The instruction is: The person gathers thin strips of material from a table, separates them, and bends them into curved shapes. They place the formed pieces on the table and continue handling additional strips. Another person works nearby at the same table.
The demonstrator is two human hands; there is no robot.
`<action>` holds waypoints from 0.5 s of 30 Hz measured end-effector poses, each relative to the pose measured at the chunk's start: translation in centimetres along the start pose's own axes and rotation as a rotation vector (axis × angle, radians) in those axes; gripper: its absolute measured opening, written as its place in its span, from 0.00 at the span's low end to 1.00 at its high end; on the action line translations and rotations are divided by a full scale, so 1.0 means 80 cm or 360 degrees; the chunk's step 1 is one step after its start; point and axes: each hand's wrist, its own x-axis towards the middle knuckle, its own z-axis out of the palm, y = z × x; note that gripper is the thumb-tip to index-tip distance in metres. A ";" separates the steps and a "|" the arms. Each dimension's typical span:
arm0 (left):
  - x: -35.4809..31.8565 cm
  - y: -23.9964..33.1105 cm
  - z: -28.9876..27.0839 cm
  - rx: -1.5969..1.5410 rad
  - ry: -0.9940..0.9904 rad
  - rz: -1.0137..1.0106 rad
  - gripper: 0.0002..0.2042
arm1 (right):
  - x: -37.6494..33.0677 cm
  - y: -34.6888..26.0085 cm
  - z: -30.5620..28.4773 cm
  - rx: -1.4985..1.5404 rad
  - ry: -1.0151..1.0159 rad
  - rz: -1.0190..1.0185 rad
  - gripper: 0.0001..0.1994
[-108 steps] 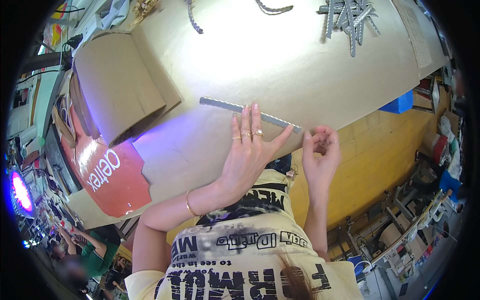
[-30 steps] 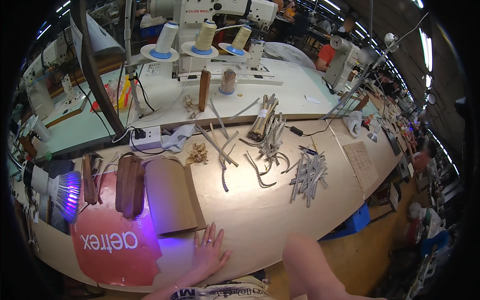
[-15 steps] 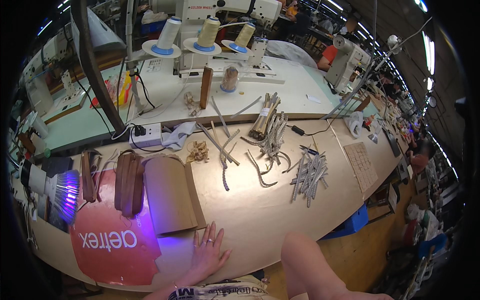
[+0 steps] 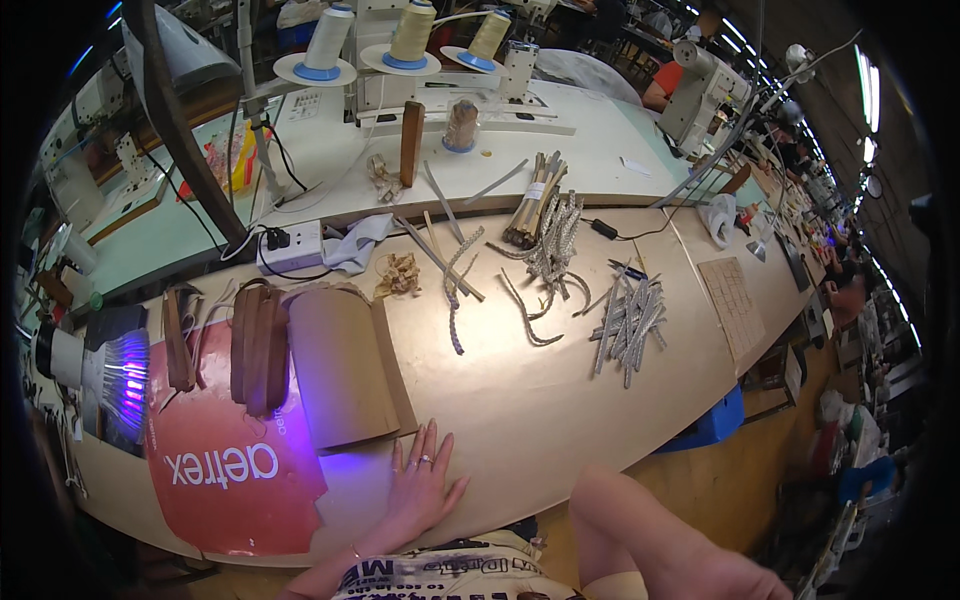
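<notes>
My left hand (image 4: 422,487) lies flat on the table (image 4: 500,430) with its fingers spread, a ring on one of them. Just beyond its fingertips is the lower end of a curved brown cardboard sheet (image 4: 345,370). My right arm is bent over the table's near edge. Only part of my right hand (image 4: 735,580) shows at the bottom edge of the picture, and its fingers are cut off from sight. Further up the table lie a pile of short grey braided strips (image 4: 630,322), a bundle of strips (image 4: 530,205) and a few loose dark braided pieces (image 4: 525,310).
Brown strap bundles (image 4: 258,345) lie on a red sheet (image 4: 235,480) at left, near a lamp (image 4: 125,375) glowing violet. A power strip (image 4: 290,248) and a grey cloth (image 4: 358,243) sit behind. Thread cones (image 4: 410,35) stand at the sewing machine. A blue bin (image 4: 715,420) is below the right edge.
The view has shifted slightly. My left hand stays flat in the same place. More of my right forearm and hand has come into the lower edge.
</notes>
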 end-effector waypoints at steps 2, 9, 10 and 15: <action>0.001 0.000 0.000 -0.0026 -0.0004 -0.0008 0.36 | -0.033 0.020 -0.015 0.0037 0.0311 0.0225 0.09; 0.003 -0.001 0.001 0.0007 -0.0058 -0.0019 0.37 | -0.298 0.154 -0.127 -0.1105 -0.1826 0.1702 0.11; 0.003 -0.001 0.001 -0.0010 -0.0057 -0.0011 0.36 | -0.336 0.170 -0.143 -0.1111 -0.1894 0.1840 0.12; 0.003 -0.001 0.003 0.0006 -0.0116 -0.0049 0.36 | -0.457 0.258 -0.188 -0.1286 -0.1873 0.2643 0.18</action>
